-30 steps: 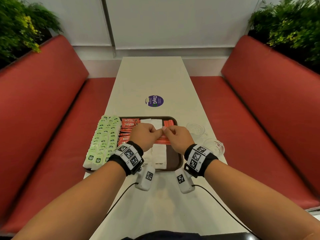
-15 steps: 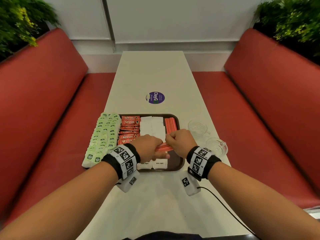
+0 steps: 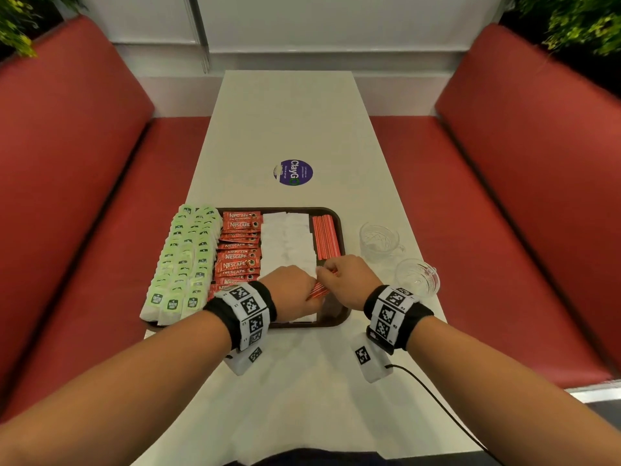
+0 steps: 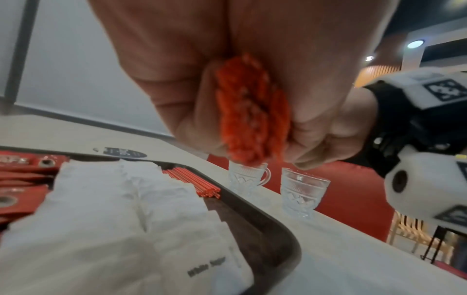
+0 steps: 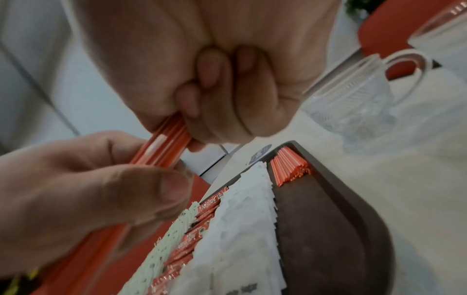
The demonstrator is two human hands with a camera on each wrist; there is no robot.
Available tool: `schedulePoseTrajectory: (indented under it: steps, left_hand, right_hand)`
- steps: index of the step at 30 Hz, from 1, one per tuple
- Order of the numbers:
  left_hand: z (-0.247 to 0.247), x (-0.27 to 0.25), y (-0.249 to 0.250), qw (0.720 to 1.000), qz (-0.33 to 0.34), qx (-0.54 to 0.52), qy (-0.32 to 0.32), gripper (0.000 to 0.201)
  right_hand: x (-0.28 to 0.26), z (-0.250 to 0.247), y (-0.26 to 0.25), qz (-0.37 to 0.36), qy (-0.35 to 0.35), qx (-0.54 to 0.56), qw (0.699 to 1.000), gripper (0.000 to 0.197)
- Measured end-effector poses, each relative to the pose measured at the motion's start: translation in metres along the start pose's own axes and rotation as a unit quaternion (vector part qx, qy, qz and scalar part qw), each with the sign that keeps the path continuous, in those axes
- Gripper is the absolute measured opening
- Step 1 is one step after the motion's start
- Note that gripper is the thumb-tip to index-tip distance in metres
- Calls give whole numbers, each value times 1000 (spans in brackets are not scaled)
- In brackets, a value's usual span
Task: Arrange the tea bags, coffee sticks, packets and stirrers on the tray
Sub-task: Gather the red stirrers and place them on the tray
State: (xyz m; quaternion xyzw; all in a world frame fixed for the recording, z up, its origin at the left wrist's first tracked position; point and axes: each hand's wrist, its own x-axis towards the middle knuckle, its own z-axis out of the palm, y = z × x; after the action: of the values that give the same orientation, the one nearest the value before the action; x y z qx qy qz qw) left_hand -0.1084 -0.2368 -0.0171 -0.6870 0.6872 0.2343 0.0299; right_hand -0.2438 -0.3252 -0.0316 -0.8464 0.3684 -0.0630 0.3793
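Head view shows the left hand and right hand meeting over the near end of a dark brown plastic tray, both curled around one bundle of thin red plastic stirrers. The left wrist view looks at the bundle's cut ends inside the closed left fist; the right fingers pinch its other end. A second batch of red stirrers lies along the tray's far right side. Beside it are white paper packets, the nearest reading "White Sugar", then red coffee sticks printed "NESCAFE CLASSIC", then rows of pale green tea bags overhanging the left rim. A round purple sticker reading "ClayGo" sits on the white table. Two clear patterned glass cups stand right of the tray.
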Motion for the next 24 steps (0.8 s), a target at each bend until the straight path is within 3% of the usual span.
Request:
schedulePoseTrajectory:
  steps: [8,11,15,17,20,24]
  left_hand:
    - [11,20,-4,988,14,-152,-37,32]
    - [10,31,-1,986,-11,-160,-50,26]
    - [9,54,0,977,-107,-177,-45,22]
    - [10,67,4,972,-162,-162,-43,28]
    - [9,83,17,973,-180,-132,-59,34]
    - [18,106,20,973,-188,-124,-58,34]
  right_hand:
    - [10,-9,9,-14,-76,-6,997,34]
    - [14,-10,16,6,-39,16,999,40]
    - [15,-8,30,118,20,126,985,52]
    - [13,-5,41,133,9,33,991,41]
    - [9,5,57,161,-43,-102,981,31]
    - [9,13,64,177,-69,-110,976,33]
